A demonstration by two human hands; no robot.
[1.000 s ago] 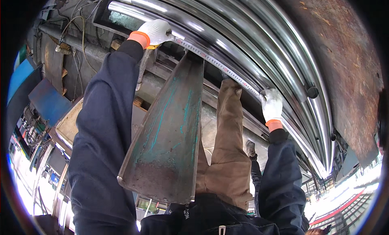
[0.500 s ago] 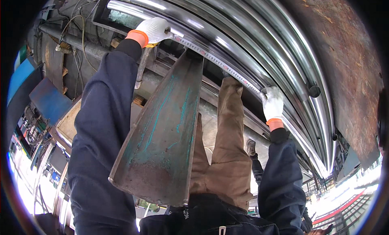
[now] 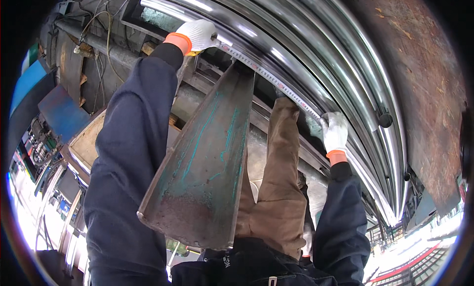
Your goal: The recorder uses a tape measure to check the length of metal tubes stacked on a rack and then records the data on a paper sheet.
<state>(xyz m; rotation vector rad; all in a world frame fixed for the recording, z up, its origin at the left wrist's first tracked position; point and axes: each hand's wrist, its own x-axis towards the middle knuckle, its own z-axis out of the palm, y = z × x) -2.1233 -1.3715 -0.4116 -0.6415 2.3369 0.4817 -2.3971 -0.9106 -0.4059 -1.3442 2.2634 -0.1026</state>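
Observation:
A white tape measure blade (image 3: 276, 82) runs taut along the nearest of the shiny steel pipes (image 3: 316, 64), from one hand to the other. My left hand (image 3: 198, 35), in a white glove with an orange cuff, is closed on the tape at its far left end. A bit of yellow shows under that palm, mostly hidden. My right hand (image 3: 335, 133), gloved the same way, pinches the tape's other end against the pipe. Below the tape, a long grey steel channel (image 3: 202, 157) with turquoise streaks slopes toward me between my arms.
A rusty brown steel plate (image 3: 410, 88) stands beyond the pipes on the right. Cables and a grey pipe (image 3: 106, 46) lie at the far left, near blue panels (image 3: 61, 111). Under the pipes are rack beams (image 3: 261, 115). Another person's leg shows partly behind my trousers.
The whole view has shifted slightly, so the scene sits a little farther right and lower. Both hands keep their hold on the tape. The other person's shoe has gone out of sight.

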